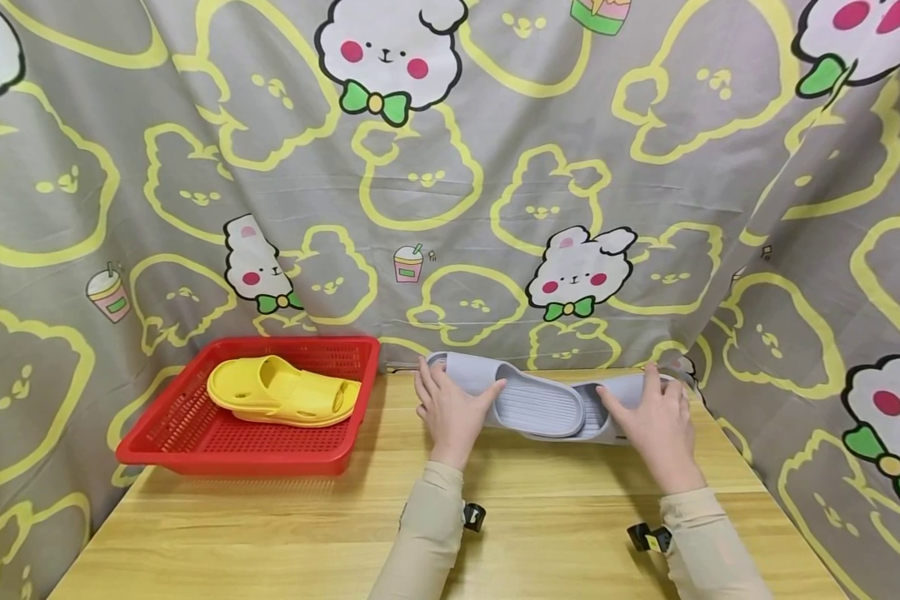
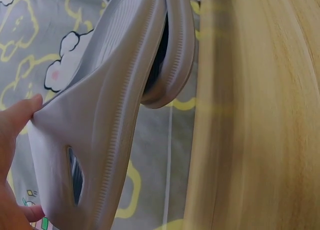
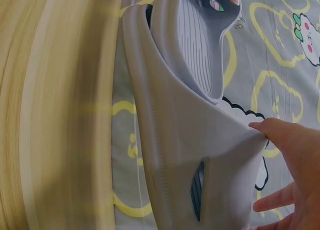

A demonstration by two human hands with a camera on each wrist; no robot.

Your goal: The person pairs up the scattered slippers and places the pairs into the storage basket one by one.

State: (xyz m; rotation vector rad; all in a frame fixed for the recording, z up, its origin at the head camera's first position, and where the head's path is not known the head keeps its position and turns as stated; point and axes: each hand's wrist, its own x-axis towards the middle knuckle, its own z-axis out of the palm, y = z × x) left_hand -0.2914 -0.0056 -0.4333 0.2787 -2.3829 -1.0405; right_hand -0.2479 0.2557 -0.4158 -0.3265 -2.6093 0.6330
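Observation:
Two grey slippers lie overlapping at the far edge of the wooden table [image 1: 285, 525]. My left hand [image 1: 450, 408] grips the strap of the left grey slipper [image 1: 536, 407], thumb on top. My right hand [image 1: 656, 421] holds the strap end of the right grey slipper [image 1: 624, 390]. In the left wrist view my left hand [image 2: 10, 140] pinches the left slipper [image 2: 100, 130] at its strap, and the other slipper [image 2: 177, 49] tucks in behind it. From the right wrist, my right hand [image 3: 300, 160] has its thumb on the right slipper [image 3: 185, 140].
A red plastic basket [image 1: 195, 442] stands on the left of the table with one yellow slipper [image 1: 285, 392] inside. Patterned grey cloth [image 1: 450, 208] hangs as a wall behind and along both sides. Bare wood stretches in front of my hands.

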